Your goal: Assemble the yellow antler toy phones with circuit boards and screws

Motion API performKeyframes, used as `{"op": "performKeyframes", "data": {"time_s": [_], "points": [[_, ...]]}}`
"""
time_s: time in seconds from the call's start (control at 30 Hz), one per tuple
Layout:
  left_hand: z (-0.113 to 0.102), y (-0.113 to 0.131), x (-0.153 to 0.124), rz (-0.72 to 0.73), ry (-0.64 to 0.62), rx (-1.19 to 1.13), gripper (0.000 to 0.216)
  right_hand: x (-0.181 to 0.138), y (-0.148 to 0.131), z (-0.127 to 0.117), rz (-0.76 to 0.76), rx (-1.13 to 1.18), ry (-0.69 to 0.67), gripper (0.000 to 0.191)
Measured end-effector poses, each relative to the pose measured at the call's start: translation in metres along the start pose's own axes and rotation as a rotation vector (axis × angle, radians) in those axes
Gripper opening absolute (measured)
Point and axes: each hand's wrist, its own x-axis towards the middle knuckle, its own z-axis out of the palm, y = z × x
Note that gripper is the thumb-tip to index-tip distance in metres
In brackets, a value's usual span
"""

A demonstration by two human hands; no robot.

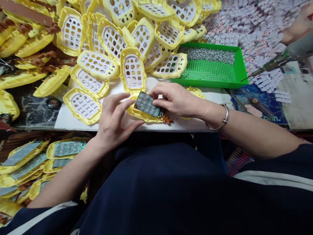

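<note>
My right hand pinches a dark circuit board with a translucent keypad sheet on it, gripping its right side between thumb and fingers. The board is tilted above a yellow plastic shell, which has a brown antler-like piece at its right end. My left hand is open, fingers apart, with its fingertips by the board's left edge and its thumb near the shell's front rim. Whether those fingertips touch the board I cannot tell. Just behind the board lies a yellow shell with a white perforated panel.
Many yellow shells are heaped at the back. A green basket holds small screws. To the right are an electric screwdriver, loose white keypad pieces and another person's hand. Shells with boards are piled at lower left.
</note>
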Motion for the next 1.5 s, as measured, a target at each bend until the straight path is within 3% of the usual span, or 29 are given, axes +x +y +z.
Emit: {"op": "performKeyframes", "data": {"time_s": [0.1,0.17,0.33,0.6,0.77,0.87,0.97,1.07,1.17,1.23,1.33,1.5], "points": [[-0.003,-0.008,0.000,-0.108,-0.167,-0.056,0.063,0.004,-0.001,-0.001,-0.048,-0.071,-0.019,0.018],[-0.002,-0.009,0.000,-0.124,-0.193,-0.054,0.061,0.006,-0.003,-0.001,-0.048,-0.086,-0.057,0.020],[0.004,0.000,-0.004,-0.106,-0.133,-0.064,0.073,0.008,-0.012,0.002,-0.038,-0.068,-0.128,0.021],[0.014,0.010,-0.009,-0.123,-0.057,-0.067,0.080,0.002,-0.012,0.004,-0.007,-0.086,-0.113,0.019],[0.017,0.014,-0.007,-0.107,-0.045,-0.080,0.071,0.001,-0.010,0.006,-0.011,-0.107,-0.075,0.012],[0.019,0.018,-0.001,-0.035,-0.048,-0.109,0.043,0.002,-0.013,0.006,0.000,-0.076,-0.070,0.008],[0.023,0.020,0.006,0.018,-0.077,-0.149,0.014,-0.006,-0.014,0.006,-0.048,-0.031,0.023,0.008],[0.025,0.022,0.008,0.014,-0.082,-0.150,0.012,-0.032,-0.010,0.004,-0.105,0.004,0.308,0.014],[0.021,0.022,0.005,0.033,-0.067,-0.103,0.016,-0.075,0.000,0.003,-0.040,-0.097,0.553,0.018],[0.017,0.021,0.002,0.028,-0.066,-0.077,0.018,-0.105,0.010,0.003,0.030,-0.220,0.550,0.019],[0.010,0.019,-0.001,0.016,-0.078,-0.047,0.020,-0.135,0.024,0.007,0.076,-0.314,0.433,0.022],[0.005,0.018,-0.005,0.084,-0.097,-0.064,0.023,-0.126,0.030,0.015,0.033,-0.437,0.470,0.021]]}}
